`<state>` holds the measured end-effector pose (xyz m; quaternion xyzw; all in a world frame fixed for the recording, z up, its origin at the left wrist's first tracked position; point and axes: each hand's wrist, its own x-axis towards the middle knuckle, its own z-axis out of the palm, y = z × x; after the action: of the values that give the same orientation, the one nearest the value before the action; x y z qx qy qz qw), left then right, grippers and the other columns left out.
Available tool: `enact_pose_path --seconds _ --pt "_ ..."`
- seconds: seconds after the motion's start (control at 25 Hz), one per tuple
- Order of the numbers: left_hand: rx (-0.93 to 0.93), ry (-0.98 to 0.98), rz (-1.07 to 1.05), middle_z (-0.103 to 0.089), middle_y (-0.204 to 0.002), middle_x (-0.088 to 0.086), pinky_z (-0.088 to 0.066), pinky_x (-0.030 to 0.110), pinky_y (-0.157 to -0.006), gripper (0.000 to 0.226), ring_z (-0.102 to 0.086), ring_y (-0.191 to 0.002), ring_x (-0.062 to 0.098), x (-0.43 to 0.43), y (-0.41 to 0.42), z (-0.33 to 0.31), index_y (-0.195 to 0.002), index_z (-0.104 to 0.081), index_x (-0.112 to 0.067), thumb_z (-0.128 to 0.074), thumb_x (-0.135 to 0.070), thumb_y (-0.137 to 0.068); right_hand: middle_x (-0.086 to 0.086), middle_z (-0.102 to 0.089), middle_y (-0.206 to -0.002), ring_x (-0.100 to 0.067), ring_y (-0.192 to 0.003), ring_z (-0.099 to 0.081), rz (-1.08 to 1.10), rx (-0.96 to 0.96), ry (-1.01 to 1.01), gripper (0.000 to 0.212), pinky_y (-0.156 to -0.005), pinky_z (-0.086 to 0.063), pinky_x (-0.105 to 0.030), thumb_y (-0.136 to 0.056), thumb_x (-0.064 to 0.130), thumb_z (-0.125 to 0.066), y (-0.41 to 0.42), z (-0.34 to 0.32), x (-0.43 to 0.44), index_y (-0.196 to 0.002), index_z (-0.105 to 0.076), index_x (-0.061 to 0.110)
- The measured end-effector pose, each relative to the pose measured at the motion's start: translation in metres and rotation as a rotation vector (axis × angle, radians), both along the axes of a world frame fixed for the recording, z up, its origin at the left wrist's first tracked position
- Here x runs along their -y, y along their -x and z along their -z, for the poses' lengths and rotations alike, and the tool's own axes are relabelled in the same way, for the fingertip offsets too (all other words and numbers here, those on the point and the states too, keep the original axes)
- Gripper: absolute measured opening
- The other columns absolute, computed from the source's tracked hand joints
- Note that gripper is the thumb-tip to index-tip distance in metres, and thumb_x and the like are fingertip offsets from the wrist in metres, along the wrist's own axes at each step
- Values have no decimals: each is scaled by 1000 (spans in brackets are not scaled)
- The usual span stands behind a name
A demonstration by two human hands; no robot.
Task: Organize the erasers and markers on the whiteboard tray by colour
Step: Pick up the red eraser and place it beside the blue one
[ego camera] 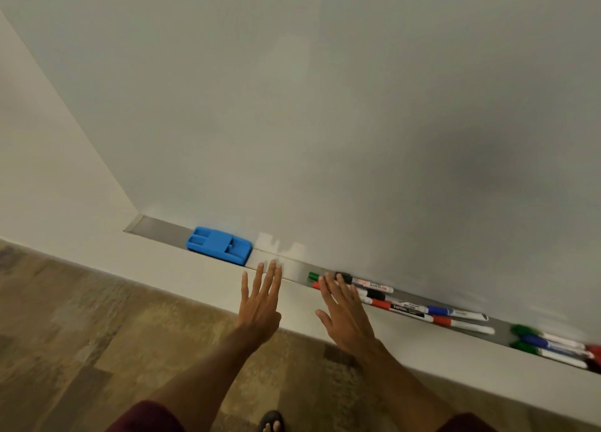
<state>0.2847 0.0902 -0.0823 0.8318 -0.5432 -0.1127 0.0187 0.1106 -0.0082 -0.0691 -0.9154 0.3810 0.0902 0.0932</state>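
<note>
While the right hand [344, 311] reaches: fingers straight, holding nothing; its tips lie over the ends of the first markers [403, 306]. I cannot tell if they touch.
Left hand [260, 301]: fingers straight, holding nothing, tips at the tray [294, 273] front edge.
Blue eraser [219, 245]: on the tray, left of the left hand.
More markers [546, 345]: farther right on the tray.
Whiteboard [325, 106]: right behind the tray.
Arms: both stretched forward, palms down.

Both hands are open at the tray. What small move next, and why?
Probably pinch the green marker with the right hand: its fingertips are at that mixed pile, and the other green markers lie far to the right.
</note>
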Motion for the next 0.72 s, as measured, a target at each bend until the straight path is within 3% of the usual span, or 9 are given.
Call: enact_pose_path --seconds 0.44,0.72 --pt "2 -27 -55 27 -154 10 19 54 -111 95 25 -143 31 10 19 -1 -148 17 -12 -52 -17 -83 2 9 -161 -21 -149 10 0 45 -1 68 -120 7 -39 -97 50 -29 67 0 21 -150 6 25" --pt "39 20 21 17 -159 8 23 51 -110 89 23 -143 28 38 83 -13 -151 8 -14 -50 -17 -83 0 0 -162 -19 -150 4 88 124 22 64 -121 2 -37 -97 49 -31 117 -11 37 -150 -2 27"
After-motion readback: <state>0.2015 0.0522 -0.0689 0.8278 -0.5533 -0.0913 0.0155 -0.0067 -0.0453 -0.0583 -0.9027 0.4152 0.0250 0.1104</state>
